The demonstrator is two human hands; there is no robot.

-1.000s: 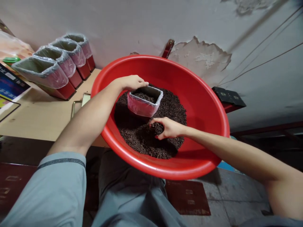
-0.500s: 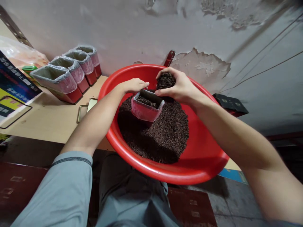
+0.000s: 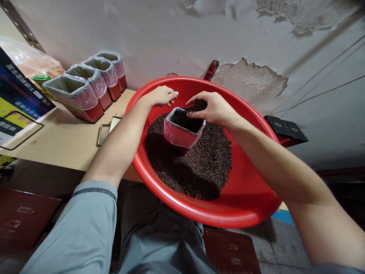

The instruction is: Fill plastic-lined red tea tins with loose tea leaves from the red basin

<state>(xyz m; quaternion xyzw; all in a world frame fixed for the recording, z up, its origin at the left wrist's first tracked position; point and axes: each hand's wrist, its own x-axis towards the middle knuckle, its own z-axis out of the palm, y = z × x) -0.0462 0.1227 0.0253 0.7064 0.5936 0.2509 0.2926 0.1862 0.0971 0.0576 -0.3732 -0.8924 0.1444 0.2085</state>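
A large red basin point(image 3: 248, 190) holds a heap of dark, dry leaf-like bits point(image 3: 211, 163). On the heap stands a red tin point(image 3: 182, 135) lined with a clear plastic bag folded over its rim. Just right of the tin's mouth, my right hand point(image 3: 211, 108) is curled round a clump of the dark bits, some at the opening. Behind the tin on the left, my left hand point(image 3: 164, 96) hovers with loosely bent fingers apart and nothing in them.
Several bag-lined red tins point(image 3: 91, 114) stand in a row on the tabletop point(image 3: 65, 140) at left. Small metal lids point(image 3: 104, 134) lie by my left forearm. A printed box point(image 3: 23, 95) is at far left, a black object point(image 3: 285, 127) right of the basin.
My left hand has lifted off the tin's rim. The clump in my right hand looks smaller and sits lower at the tin's mouth. The whole view has shifted slightly.
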